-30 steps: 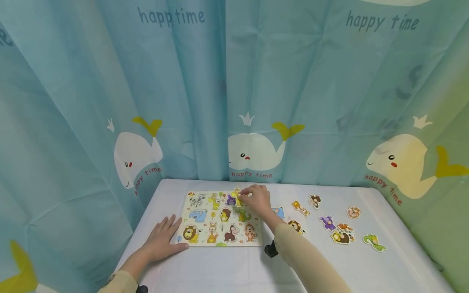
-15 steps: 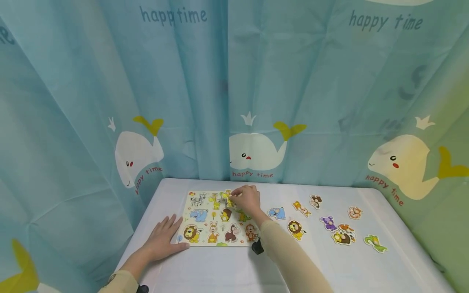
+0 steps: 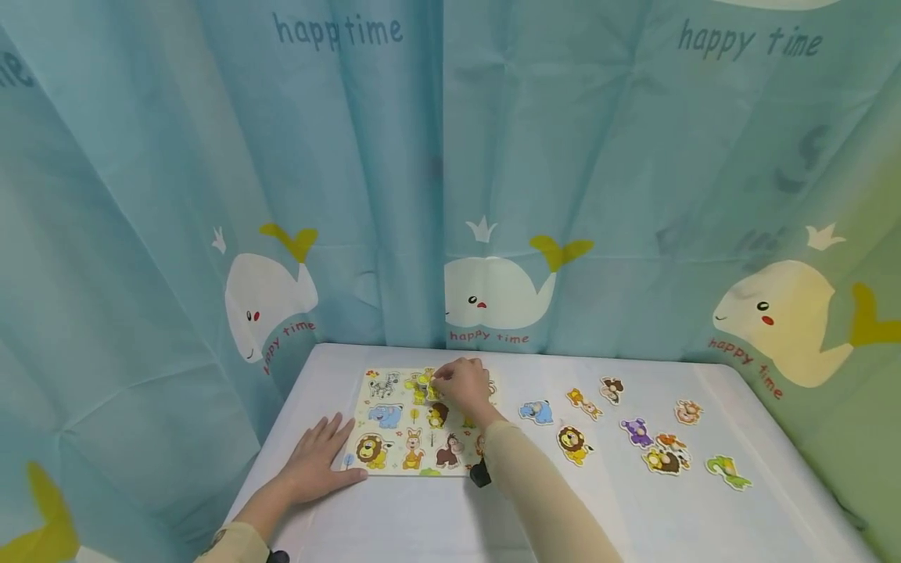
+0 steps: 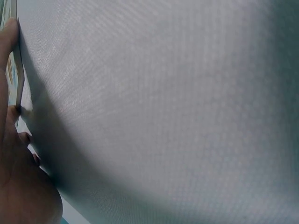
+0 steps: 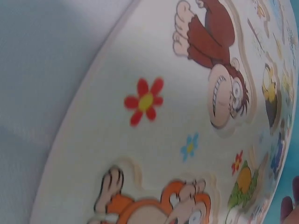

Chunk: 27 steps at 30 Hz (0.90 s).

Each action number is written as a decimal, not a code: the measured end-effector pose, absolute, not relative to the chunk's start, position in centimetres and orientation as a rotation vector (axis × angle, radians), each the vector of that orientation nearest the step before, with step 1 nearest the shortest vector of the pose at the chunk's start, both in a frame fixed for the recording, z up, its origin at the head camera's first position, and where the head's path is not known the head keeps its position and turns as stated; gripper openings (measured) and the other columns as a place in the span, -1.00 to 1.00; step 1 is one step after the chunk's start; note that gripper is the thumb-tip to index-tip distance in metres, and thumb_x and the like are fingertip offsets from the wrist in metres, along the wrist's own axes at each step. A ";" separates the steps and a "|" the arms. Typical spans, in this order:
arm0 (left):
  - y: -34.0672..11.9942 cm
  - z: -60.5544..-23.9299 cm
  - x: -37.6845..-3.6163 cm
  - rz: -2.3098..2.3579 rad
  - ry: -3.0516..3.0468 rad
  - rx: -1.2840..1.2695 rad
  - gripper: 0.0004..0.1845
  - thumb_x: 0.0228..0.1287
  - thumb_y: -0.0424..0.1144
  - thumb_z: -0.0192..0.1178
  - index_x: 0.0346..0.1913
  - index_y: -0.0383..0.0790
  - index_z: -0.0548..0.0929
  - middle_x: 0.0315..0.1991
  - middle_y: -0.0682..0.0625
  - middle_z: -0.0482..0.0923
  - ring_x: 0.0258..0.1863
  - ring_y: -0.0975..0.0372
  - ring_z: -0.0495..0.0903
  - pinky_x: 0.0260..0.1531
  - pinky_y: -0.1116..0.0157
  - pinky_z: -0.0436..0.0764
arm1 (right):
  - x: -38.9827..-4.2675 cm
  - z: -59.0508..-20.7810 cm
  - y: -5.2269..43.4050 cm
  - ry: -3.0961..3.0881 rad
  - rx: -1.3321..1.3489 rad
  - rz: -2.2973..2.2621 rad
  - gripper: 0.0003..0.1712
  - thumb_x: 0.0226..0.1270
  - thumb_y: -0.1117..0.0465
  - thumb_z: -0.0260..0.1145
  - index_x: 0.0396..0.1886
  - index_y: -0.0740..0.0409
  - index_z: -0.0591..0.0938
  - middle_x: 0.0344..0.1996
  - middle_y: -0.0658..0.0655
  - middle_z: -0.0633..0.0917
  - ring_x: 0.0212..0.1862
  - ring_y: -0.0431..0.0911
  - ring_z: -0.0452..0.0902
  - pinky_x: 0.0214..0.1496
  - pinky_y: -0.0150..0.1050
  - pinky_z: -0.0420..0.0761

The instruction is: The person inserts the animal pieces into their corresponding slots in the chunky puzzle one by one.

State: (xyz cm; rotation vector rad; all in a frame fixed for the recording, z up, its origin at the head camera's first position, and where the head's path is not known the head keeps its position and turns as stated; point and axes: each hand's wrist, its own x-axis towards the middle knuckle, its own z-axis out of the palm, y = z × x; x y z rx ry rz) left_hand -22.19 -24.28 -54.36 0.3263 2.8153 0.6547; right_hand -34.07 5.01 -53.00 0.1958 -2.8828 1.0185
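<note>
A puzzle board (image 3: 394, 474) printed with animals lies on the left half of the table. My right hand (image 3: 466, 385) pinches a yellow giraffe puzzle piece (image 3: 430, 386) by its upper right, over the board's back row, where it overlaps the printed giraffe. My left hand (image 3: 315, 460) lies flat with fingers spread at the board's left side, the thumb at its front corner. In the left wrist view, left fingers (image 4: 10, 37) reach the board's edge. The right wrist view shows the board's gorilla (image 5: 217, 70) and monkey recesses close up, with right fingertips at the edge.
Loose pieces lie right of the board: an elephant (image 3: 536, 412), a lion (image 3: 574, 445), a kangaroo (image 3: 584, 403), a gorilla (image 3: 611, 389), a purple hippo (image 3: 637, 432), a monkey (image 3: 687, 412), a hedgehog (image 3: 662, 460) overlapping another piece, and a green crocodile (image 3: 729, 472). A curtain (image 3: 394, 195) hangs behind the table.
My right hand has carried the giraffe piece leftward along the board's back row, from over the purple hippo picture to the printed giraffe. The left hand has stayed in place.
</note>
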 end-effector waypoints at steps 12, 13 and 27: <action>-24.2 -54.4 -22.1 0.654 2.823 0.327 0.15 0.14 0.40 0.33 0.58 -0.30 0.20 0.59 -0.36 0.01 0.56 -0.31 -0.12 0.50 -0.29 -0.12 | -34.5 -54.2 3.9 -2.915 0.191 0.963 -0.87 0.27 -0.02 0.51 -0.35 -0.11 0.85 -0.32 -0.10 0.64 -0.04 0.00 0.40 0.03 0.06 0.37; -24.2 -54.4 -22.2 0.652 2.824 0.330 0.15 0.14 0.40 0.32 0.59 -0.30 0.20 0.59 -0.36 0.00 0.56 -0.31 -0.11 0.50 -0.29 -0.12 | -34.4 -54.2 3.8 -2.915 0.190 0.958 -0.87 0.27 -0.02 0.51 -0.35 -0.11 0.85 -0.31 -0.10 0.65 -0.03 0.00 0.40 0.03 0.07 0.37; -24.1 -54.4 -22.1 0.652 2.822 0.316 0.16 0.12 0.40 0.34 0.59 -0.29 0.20 0.60 -0.35 0.01 0.57 -0.30 -0.12 0.51 -0.28 -0.12 | -34.4 -54.7 2.8 -2.916 0.190 0.887 -0.84 0.26 -0.06 0.52 -0.34 -0.11 0.85 -0.28 -0.04 0.65 -0.01 0.05 0.43 0.04 0.09 0.39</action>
